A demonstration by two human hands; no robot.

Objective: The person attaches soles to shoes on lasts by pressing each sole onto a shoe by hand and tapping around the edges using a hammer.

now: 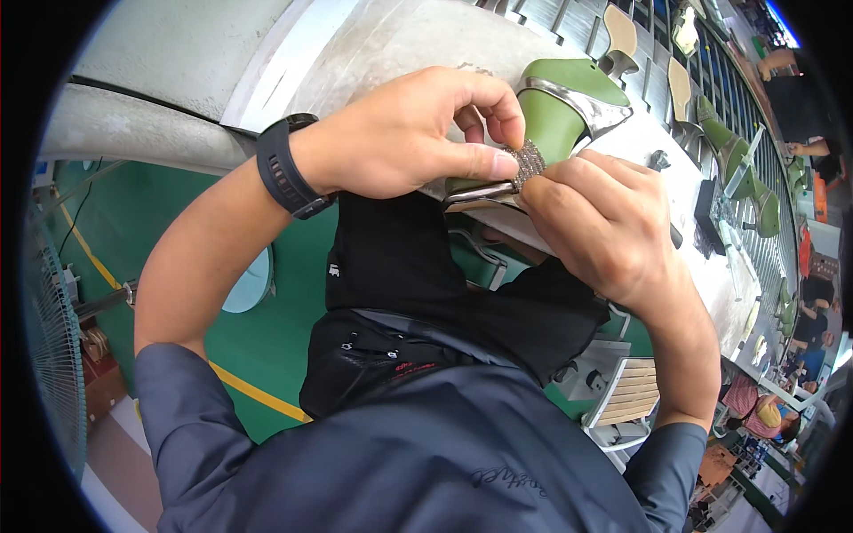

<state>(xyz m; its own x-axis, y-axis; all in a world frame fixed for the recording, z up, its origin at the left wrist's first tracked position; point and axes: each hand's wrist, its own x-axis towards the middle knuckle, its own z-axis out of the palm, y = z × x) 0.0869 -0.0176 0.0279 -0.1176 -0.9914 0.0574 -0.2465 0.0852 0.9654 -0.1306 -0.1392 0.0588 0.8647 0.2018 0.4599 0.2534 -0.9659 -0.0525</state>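
A green shoe last (pixel 553 124) lies on its side at the table edge, with a silver sandal strap (pixel 573 99) across it. Between my hands is a glittery, stone-studded band (pixel 530 163) that lies against the last. My left hand (pixel 400 138), with a black watch on its wrist, pinches the band's left side between thumb and index finger. From the right, the bent fingers of my right hand (pixel 613 226) close on the band's other side. Below the band, a silver strap edge (pixel 484 192) and a tan sole edge show; my right fingers partly hide the last.
Tan insoles (pixel 620 34) and more green lasts (pixel 724 147) stand on the slatted conveyor beyond the table. A black box (pixel 708 216) is to the right. A wire fan (pixel 55 338) and a pale blue stool (pixel 249 282) are at left; other people work far right.
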